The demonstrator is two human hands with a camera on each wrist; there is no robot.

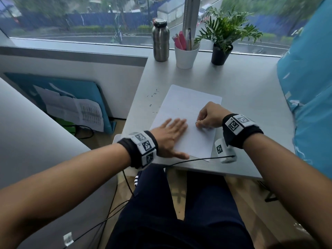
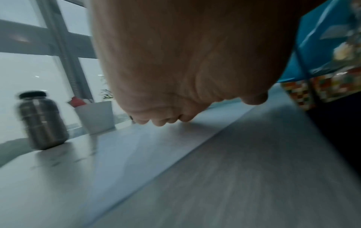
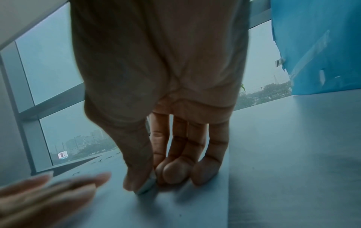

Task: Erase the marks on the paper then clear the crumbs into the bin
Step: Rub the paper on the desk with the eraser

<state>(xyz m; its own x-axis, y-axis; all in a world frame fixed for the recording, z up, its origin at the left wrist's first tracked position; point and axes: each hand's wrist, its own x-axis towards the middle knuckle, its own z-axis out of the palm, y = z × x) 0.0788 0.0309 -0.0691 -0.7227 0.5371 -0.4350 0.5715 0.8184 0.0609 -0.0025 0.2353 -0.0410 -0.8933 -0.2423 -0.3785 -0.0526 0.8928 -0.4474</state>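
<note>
A white sheet of paper (image 1: 186,112) lies on the grey desk (image 1: 248,97) in the head view. My left hand (image 1: 170,133) lies flat on the paper's near left part, fingers straight. My right hand (image 1: 208,115) pinches a small white eraser (image 3: 146,186) between thumb and fingers, its tip on the paper (image 3: 175,212) near the right edge. Dark eraser crumbs (image 1: 152,97) are scattered on the desk left of the sheet. No bin is visible.
At the back of the desk stand a steel bottle (image 1: 160,40), a white cup of pens (image 1: 186,54) and a potted plant (image 1: 222,42). A blue covered panel (image 1: 309,87) rises at the right. A black cable (image 1: 197,159) runs along the near desk edge.
</note>
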